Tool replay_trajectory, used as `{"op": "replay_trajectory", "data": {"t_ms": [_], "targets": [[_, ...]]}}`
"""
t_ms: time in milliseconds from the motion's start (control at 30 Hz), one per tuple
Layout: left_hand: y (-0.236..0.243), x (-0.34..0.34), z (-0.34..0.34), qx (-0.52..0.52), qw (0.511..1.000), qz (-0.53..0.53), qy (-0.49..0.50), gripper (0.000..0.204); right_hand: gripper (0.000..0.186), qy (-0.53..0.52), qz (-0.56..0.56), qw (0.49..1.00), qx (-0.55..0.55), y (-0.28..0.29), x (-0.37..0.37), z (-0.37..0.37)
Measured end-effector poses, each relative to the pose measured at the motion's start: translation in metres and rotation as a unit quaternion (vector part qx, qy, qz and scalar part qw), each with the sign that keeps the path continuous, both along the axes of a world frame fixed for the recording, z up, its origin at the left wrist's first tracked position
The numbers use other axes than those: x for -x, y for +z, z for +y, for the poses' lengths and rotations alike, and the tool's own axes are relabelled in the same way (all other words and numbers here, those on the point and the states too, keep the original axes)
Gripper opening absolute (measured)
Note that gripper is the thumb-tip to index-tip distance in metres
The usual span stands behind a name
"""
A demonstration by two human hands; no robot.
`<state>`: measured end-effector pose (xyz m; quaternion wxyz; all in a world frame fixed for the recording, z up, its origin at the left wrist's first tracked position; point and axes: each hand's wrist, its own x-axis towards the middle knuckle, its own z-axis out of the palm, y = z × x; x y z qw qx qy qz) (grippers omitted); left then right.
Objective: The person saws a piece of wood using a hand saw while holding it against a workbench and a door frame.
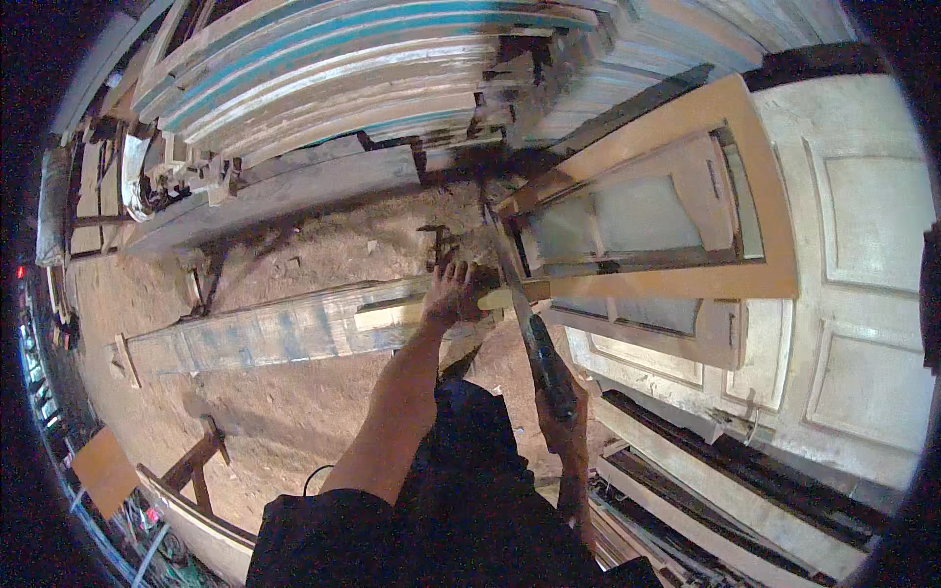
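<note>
The floor [284, 407] was dusty brown earth. Pale, turquoise-striped wooden boards [323, 73] lay stacked along the far side.

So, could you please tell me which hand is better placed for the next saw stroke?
Probably the right hand: it grips the saw, which points forward. The left hand rests on the pale wood strip, seemingly steadying it.

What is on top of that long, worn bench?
A pale piece of wood lies there, under the left hand. The hand hides part of it, and the bench directly beneath the wood cannot be seen.
</note>
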<state>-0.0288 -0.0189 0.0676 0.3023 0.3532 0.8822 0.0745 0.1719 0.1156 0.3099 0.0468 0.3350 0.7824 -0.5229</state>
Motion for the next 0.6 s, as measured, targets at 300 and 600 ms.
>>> {"op": "replay_trajectory", "data": {"t_ms": [300, 600], "targets": [[-0.022, -0.015, -0.012, -0.04, 0.997, 0.068, 0.025, 0.117, 0.05, 0.002, -0.074, 0.997, 0.026, 0.017, 0.031, 0.002], [0.01, -0.003, -0.003, -0.065, 0.996, 0.054, 0.031, 0.116, 0.049, 0.021, -0.067, 0.997, -0.012, 0.025, 0.038, 0.006]]}}
